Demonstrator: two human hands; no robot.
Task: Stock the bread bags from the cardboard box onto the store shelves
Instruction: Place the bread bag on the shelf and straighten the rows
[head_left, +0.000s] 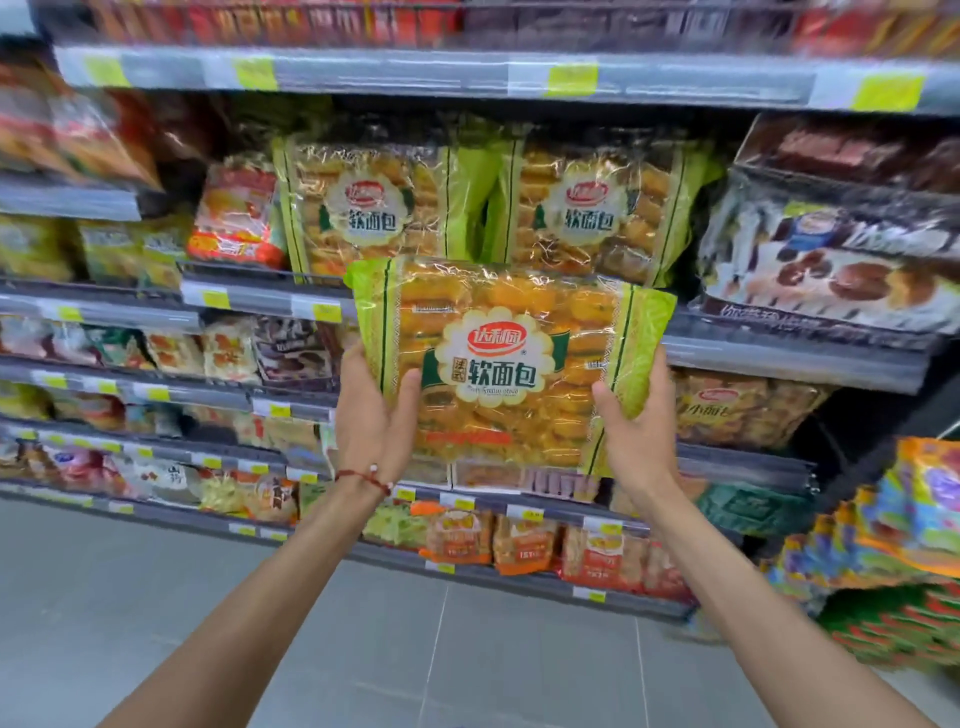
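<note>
Left hand (374, 415), right hand (636, 431) gripping bread bag (509, 353), matching bags (363, 208) shelved behind

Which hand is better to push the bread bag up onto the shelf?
Probably the left hand: it grips the bread bag along its side, thumb across the front. The right hand holds only the lower corner.

Your middle shelf (779, 356) carries two green bread bags (363, 208) standing upright, side by side. Left of those bags sits a red-orange packet (236, 213); right of them leans a dark cake bag (831, 275). Below them runs the grey tiled floor (156, 597).
</note>
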